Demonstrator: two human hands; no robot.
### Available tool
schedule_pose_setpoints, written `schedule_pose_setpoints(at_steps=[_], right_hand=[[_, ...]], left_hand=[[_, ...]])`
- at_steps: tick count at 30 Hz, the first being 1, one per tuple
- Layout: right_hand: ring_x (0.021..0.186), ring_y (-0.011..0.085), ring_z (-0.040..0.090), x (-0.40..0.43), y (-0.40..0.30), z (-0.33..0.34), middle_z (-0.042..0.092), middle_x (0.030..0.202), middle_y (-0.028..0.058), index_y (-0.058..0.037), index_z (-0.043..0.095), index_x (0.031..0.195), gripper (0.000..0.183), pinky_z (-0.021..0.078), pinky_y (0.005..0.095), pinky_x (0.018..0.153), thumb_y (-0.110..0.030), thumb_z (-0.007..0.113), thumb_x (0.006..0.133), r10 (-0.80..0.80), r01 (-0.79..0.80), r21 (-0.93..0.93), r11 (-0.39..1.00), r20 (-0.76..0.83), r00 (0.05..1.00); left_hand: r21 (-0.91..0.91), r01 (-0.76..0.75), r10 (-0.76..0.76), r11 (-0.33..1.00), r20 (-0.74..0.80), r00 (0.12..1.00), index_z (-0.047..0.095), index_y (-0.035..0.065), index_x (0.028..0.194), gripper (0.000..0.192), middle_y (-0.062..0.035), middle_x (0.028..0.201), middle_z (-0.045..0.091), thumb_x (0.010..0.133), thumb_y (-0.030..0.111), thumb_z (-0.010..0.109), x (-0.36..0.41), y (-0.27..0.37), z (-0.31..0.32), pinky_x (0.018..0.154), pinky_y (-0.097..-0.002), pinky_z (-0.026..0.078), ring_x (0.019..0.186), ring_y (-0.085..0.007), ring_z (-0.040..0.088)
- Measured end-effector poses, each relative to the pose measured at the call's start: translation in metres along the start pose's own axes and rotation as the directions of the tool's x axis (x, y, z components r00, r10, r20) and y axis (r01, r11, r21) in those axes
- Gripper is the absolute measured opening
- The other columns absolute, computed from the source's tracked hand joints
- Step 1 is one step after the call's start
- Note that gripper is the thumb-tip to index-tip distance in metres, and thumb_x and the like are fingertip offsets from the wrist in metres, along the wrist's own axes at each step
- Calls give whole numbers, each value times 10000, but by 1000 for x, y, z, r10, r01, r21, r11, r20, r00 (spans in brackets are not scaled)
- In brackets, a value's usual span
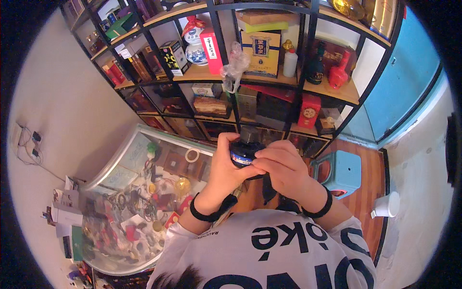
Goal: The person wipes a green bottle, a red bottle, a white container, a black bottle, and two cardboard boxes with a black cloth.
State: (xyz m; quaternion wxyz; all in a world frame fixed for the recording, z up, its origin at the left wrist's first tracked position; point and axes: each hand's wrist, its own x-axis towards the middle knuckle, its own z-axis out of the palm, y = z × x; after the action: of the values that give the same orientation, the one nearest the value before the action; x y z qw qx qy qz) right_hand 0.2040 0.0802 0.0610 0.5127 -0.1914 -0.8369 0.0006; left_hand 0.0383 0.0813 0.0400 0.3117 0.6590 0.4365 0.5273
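Note:
Before my chest, my left hand (229, 162) wraps around a dark, rounded bottle (242, 150) with a blue-and-white label band and a greyish translucent top. The fingers of my right hand (285, 168) press on the bottle's right side, close to the label. Both hands touch it. The bottle's underside is hidden by my fingers. Black bands circle both wrists.
A shelving unit (267, 83) with boxes and bottles stands ahead. At left is a glass display case (140, 126) full of small items. Right of me are a blue plastic stool (348, 169) and a white bin (389, 205) by the wall.

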Motion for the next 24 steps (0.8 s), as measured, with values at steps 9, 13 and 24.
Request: schedule_pose_setpoints(at_steps=[9,13,24], right_hand=[[841,280,535,-18,9,1,577,948,90,-20,611,870,310,467,354,726,1,588,561,36,-36,0,999,-65,997],[848,284,535,-15,4,-1,574,962,97,-13,611,872,326,472,355,718,13,582,548,27,-27,4,1000,-70,997],[814,275,552,-16,1,6,590,904,99,-16,622,836,274,481,356,705,40,589,570,62,-63,-1,998,-146,987]], left_hand=[[-217,31,5,976,162,987,306,27,1138,826,-105,1018,492,553,275,834,-2,-6,0,812,-303,413,934,-184,497],[-37,-6,14,999,206,978,291,23,1154,767,-134,991,528,611,207,800,-3,11,-1,790,-323,435,924,-227,542],[61,49,-55,997,92,994,308,41,1096,644,-111,816,584,648,152,757,-7,5,2,575,-305,487,645,-179,589]])
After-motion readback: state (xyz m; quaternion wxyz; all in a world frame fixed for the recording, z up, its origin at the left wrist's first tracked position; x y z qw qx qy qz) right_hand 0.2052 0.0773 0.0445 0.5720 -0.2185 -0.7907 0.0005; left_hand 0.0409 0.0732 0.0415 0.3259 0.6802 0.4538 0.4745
